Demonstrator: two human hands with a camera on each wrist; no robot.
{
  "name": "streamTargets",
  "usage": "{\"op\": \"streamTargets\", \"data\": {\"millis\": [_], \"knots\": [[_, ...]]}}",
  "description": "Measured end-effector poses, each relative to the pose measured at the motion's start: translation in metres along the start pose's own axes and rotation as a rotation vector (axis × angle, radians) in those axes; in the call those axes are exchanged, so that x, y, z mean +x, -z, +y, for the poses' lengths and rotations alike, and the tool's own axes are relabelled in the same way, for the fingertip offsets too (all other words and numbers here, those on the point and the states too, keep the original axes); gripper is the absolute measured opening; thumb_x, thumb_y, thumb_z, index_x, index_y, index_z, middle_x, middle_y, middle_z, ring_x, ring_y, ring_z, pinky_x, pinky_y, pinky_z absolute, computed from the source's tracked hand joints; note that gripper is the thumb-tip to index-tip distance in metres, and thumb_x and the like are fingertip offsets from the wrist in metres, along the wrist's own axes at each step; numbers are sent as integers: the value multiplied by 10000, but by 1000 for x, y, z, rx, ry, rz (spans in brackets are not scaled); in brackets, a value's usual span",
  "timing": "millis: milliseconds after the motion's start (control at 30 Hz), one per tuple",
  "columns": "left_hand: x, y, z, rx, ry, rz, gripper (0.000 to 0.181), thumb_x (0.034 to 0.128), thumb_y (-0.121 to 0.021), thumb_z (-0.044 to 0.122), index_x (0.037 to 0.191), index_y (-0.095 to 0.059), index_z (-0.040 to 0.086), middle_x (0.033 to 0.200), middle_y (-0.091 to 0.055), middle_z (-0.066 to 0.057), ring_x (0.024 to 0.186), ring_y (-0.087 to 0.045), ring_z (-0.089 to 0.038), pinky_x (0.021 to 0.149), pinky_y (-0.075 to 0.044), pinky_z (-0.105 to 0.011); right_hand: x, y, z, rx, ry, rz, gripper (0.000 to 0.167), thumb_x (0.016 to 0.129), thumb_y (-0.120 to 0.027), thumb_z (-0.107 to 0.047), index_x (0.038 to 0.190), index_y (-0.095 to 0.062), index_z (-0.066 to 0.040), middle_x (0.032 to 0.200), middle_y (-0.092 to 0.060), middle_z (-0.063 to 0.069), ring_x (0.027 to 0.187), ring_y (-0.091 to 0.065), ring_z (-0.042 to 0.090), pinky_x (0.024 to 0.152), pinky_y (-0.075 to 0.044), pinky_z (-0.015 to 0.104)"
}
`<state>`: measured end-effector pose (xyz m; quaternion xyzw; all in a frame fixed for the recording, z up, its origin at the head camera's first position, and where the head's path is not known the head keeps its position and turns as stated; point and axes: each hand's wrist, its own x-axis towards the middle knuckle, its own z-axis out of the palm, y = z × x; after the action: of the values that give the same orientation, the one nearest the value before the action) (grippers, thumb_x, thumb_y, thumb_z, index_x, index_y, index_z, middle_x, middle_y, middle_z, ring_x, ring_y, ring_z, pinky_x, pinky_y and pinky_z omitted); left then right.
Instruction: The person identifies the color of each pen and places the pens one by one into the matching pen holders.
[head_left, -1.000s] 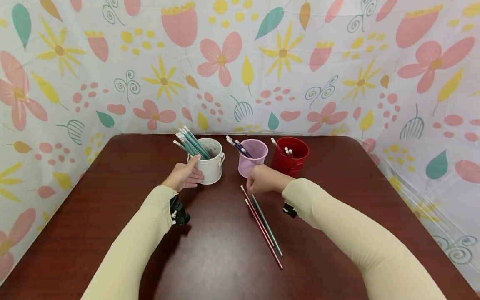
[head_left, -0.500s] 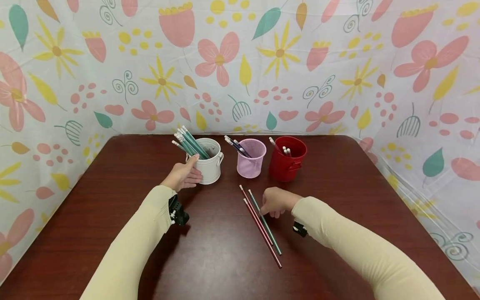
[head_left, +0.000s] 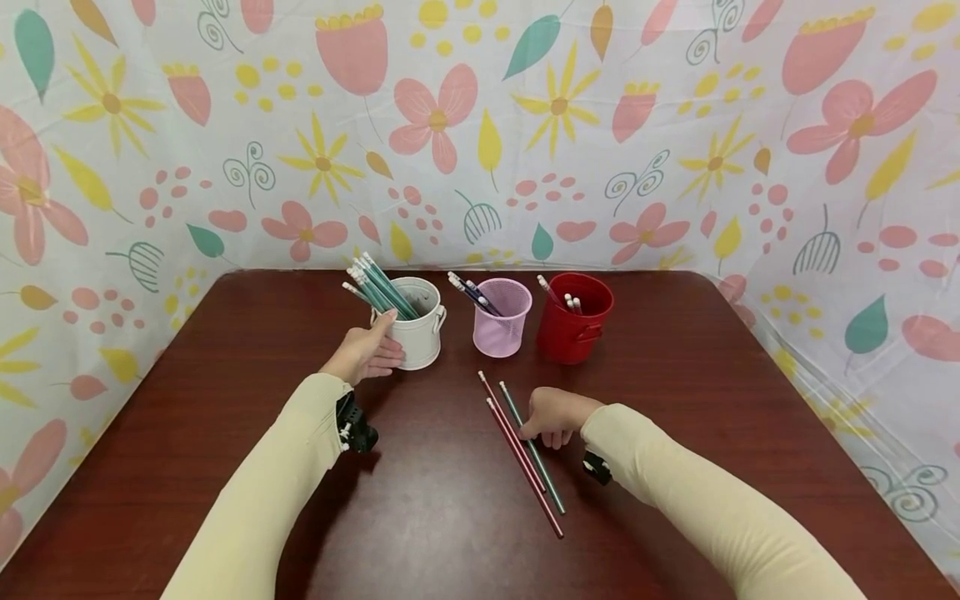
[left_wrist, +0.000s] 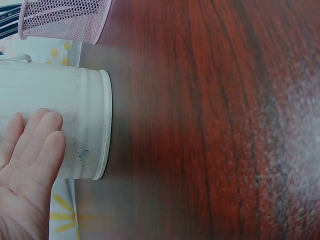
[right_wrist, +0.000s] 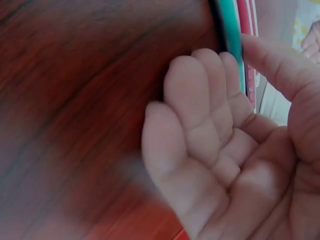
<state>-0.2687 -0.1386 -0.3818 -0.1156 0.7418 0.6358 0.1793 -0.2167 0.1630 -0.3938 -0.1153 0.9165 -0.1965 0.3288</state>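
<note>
My left hand (head_left: 365, 354) rests against the white bucket (head_left: 422, 343), thumb at the rim. In the left wrist view its straight fingers (left_wrist: 37, 142) lie along the bucket wall. Several green pencils (head_left: 384, 287) lean inside that bucket, eraser ends up. On the table, my right hand (head_left: 558, 414) pinches a green pencil (head_left: 551, 487) between thumb and fingers, near its upper half. Two red pencils (head_left: 551, 517) lie just left of it. The right wrist view shows the green pencil (right_wrist: 231, 30) between thumb and curled fingertips, partly hidden.
A pink mesh cup (head_left: 498, 335) holding several dark blue pencils (head_left: 474, 293) stands right of the white bucket. Further right is a red bucket (head_left: 562, 340) with several pencils. Behind the brown table (head_left: 247, 350) hangs a flowered cloth (head_left: 480, 125).
My right hand has moved from near the pink cup down and right to the green pencil, which has shifted slightly. The left hand has stayed at the white bucket.
</note>
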Motion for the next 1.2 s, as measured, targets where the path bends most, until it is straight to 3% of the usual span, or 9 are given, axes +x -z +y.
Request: {"op": "streamTargets", "data": {"millis": [133, 400, 700, 933, 1200], "knots": [[-1, 1, 0, -2, 2, -6, 714, 965, -425, 547, 1166, -540, -128, 1014, -647, -167, 875, -674, -218, 934, -483, -431, 0, -1, 4, 51, 12, 0, 244, 839, -714, -213, 693, -656, -27, 593, -625, 89, 500, -602, 177, 525, -546, 315], [-4, 6, 4, 14, -15, -14, 738, 963, -419, 557, 1194, -523, -137, 1091, -631, -212, 925, -665, -247, 948, -471, -441, 2, -4, -2, 19, 6, 43, 260, 843, -690, -208, 666, -634, -25, 568, -603, 75, 476, -566, 161, 505, -540, 312], [-4, 6, 1, 34, -18, -32, 734, 968, -413, 540, 1210, -517, -145, 1080, -644, -205, 949, -665, -256, 919, -494, -423, 0, -6, 0, 36, -7, 35, 232, 849, -688, -195, 694, -657, -25, 587, -621, 78, 492, -586, 163, 522, -547, 311], [-1, 4, 1, 37, -15, -40, 744, 970, -406, 546, 1211, -516, -149, 1112, -632, -230, 1001, -652, -293, 938, -479, -438, 0, 5, -9, 0, -42, -8, 178, 853, -681, -192, 785, -658, -29, 657, -661, 81, 583, -651, 192, 576, -555, 326], [-1, 3, 2, 38, -3, -41, 746, 970, -410, 542, 1225, -513, -151, 1117, -634, -232, 1027, -644, -309, 965, -458, -448, -2, 19, -15, 17, 32, 49, 181, 871, -625, -159, 806, -693, -4, 690, -673, 84, 631, -660, 196, 621, -561, 339]]}}
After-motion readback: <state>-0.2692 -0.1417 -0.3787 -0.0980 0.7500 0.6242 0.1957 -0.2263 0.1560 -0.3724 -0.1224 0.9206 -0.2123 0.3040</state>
